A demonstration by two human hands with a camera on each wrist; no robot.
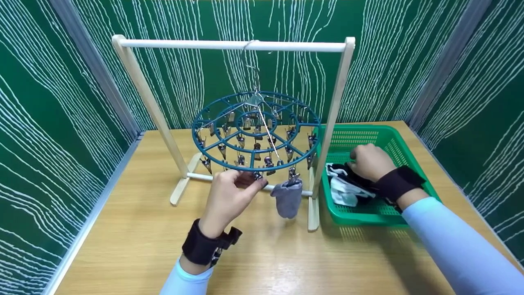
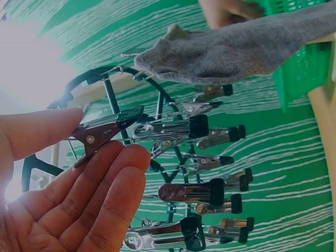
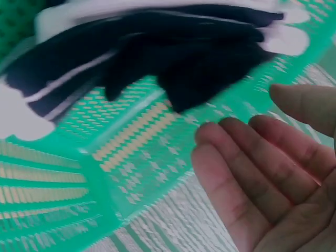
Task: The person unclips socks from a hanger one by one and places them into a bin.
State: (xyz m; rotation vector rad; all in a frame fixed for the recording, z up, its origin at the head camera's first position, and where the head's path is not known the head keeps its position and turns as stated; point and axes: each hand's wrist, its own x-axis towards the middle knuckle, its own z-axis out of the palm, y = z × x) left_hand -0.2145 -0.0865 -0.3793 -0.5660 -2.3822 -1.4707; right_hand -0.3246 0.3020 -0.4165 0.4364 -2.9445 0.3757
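Note:
My left hand (image 1: 229, 198) is at the front rim of a round blue clip hanger (image 1: 252, 168). In the left wrist view, its thumb and fingers pinch a metal clip (image 2: 97, 135) with dark tips, and nothing shows between those tips. A grey sock (image 1: 288, 200) hangs from a clip just right of that hand. Over the green basket (image 1: 376, 221) is my right hand (image 1: 371, 162). The right wrist view shows its fingers relaxed and slightly bent, holding nothing, apart from the black and white socks (image 3: 205, 68) in the basket.
A wooden stand with a white top bar (image 1: 294, 46) carries the hanger by its hook. Several more metal clips (image 1: 257, 151) dangle under the hanger. One stand foot (image 1: 313, 215) lies close to the basket's left side. Green patterned walls surround the wooden table (image 1: 135, 229).

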